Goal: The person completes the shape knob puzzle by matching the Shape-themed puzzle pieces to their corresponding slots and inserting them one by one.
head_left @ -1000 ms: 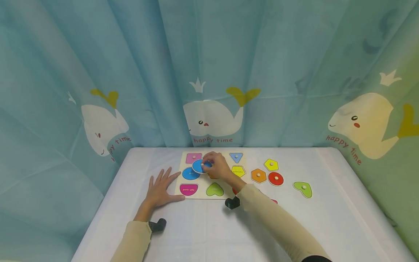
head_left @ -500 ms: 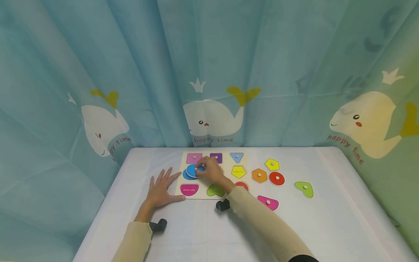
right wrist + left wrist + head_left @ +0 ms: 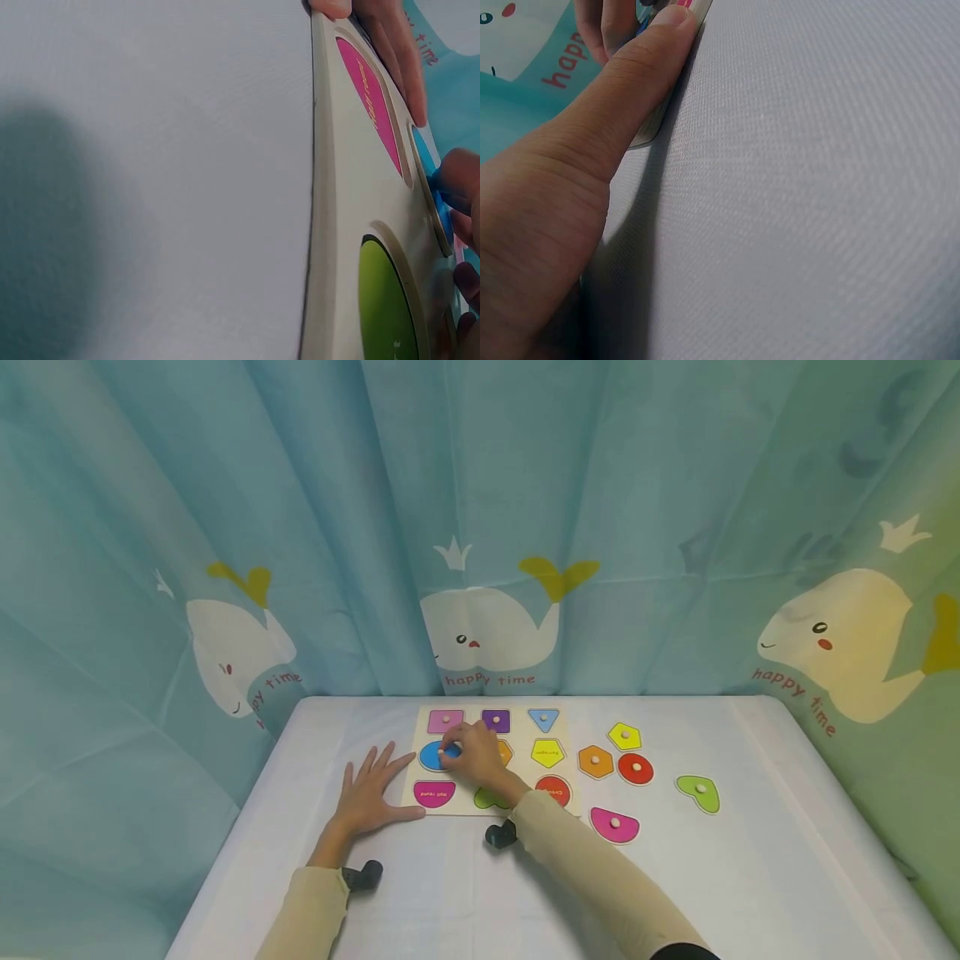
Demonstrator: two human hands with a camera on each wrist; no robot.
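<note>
A cream shape-puzzle board (image 3: 463, 802) lies on the white table. My right hand (image 3: 480, 758) pinches the knob of a blue oval puzzle piece (image 3: 429, 755), which lies over the oval slot at the board's left side. The right wrist view shows fingertips on that blue piece (image 3: 424, 154) close up. My left hand (image 3: 369, 795) lies flat with fingers spread, touching the board's left edge; in the left wrist view its thumb (image 3: 634, 79) rests on the corner. Pink square (image 3: 446, 716), purple square (image 3: 496, 716) and light-blue triangle (image 3: 543, 713) pieces sit in the top row.
Uncovered slots show a magenta half round (image 3: 434, 793), red circle (image 3: 553, 790) and yellow pentagon (image 3: 547, 752). Right of the board lie loose knobbed pieces: yellow pentagon (image 3: 624, 743), orange hexagon (image 3: 596, 771), red circle (image 3: 636, 778), green heart (image 3: 705, 799), magenta half round (image 3: 615, 834). A curtain (image 3: 660, 635) hangs behind.
My right hand has moved left and down with the blue oval piece, from above the board onto its oval slot. My left hand has stayed in place.
</note>
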